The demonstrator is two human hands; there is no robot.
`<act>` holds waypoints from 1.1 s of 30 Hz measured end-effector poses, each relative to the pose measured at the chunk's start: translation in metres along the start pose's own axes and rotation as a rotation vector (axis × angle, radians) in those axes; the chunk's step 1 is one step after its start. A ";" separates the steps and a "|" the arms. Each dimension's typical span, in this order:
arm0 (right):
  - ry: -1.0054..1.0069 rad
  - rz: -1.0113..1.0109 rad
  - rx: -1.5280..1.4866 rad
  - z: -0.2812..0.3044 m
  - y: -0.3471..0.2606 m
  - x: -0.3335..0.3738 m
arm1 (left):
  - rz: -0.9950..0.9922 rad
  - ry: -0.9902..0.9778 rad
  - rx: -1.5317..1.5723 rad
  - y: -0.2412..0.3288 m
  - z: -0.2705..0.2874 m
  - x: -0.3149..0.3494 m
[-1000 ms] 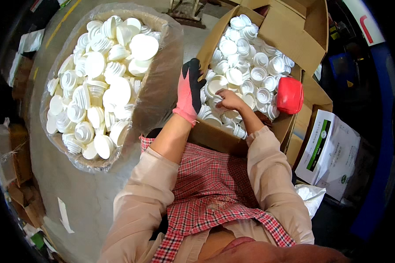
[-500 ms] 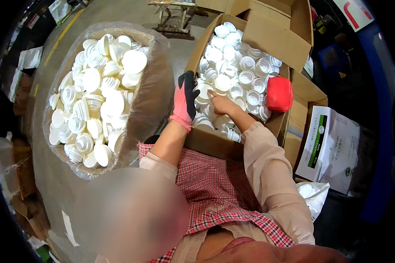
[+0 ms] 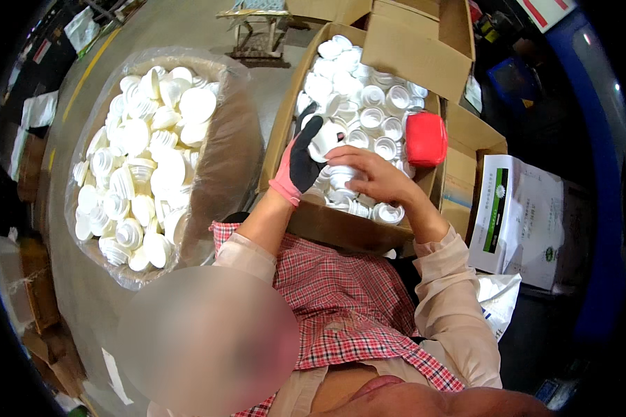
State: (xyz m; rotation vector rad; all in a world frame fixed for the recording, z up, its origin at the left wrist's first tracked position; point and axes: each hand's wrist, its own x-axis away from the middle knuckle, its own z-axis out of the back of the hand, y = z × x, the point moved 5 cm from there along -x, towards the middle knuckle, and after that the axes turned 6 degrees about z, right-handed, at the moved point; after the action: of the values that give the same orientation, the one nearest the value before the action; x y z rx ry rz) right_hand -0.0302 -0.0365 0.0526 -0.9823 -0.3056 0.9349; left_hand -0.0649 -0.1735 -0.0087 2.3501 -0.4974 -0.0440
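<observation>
My left hand (image 3: 298, 163), in a pink and black glove, is closed around a white plastic cap (image 3: 323, 142) over the cardboard box (image 3: 327, 226) in front of me. The cap has a round flange, and its face is turned toward me. My bare right hand (image 3: 382, 175) hovers just right of it, fingers apart and slightly bent, the fingertips close to the cap's lower edge. Whether they touch it I cannot tell. Beneath both hands the box is filled with white threaded plastic caps (image 3: 372, 117).
On the left stands a plastic-lined carton (image 3: 231, 139) heaped with off-white caps (image 3: 133, 135). A red pouch (image 3: 426, 139) rests on the box's right side. Open cardboard flaps (image 3: 419, 52) rise at the back; a white printed carton (image 3: 528, 215) is at the right.
The left hand has closed on a cap and raised it. The right hand has gone from pointing among the caps to spread fingers beside the held one. The view has shifted slightly.
</observation>
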 end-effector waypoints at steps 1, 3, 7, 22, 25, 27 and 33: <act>0.034 0.003 0.051 0.003 -0.015 0.006 | 0.007 -0.058 0.083 -0.005 -0.004 0.002; 0.195 0.045 -0.096 0.020 -0.026 0.025 | 0.068 -0.138 0.340 -0.006 -0.020 0.005; 0.631 0.117 -0.547 0.052 -0.018 0.067 | 0.173 -0.281 0.153 -0.016 -0.054 0.014; 0.732 -0.220 0.194 0.050 -0.023 0.107 | 0.110 -0.194 0.076 -0.059 -0.074 0.002; 0.794 -0.074 -0.139 0.042 -0.033 0.102 | 0.009 -0.220 -0.175 -0.061 -0.086 0.002; 0.724 -0.022 0.173 0.039 -0.035 0.096 | -0.127 -0.278 -0.445 -0.050 -0.102 0.014; 0.654 0.011 0.471 0.035 -0.051 0.086 | -0.556 -0.207 -0.971 -0.027 -0.108 0.029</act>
State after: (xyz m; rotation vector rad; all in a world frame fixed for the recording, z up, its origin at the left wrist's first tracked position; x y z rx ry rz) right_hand 0.0264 0.0402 0.0989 -0.7956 0.4544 0.6068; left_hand -0.0101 -0.0958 0.0556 1.4510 0.1109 -0.6408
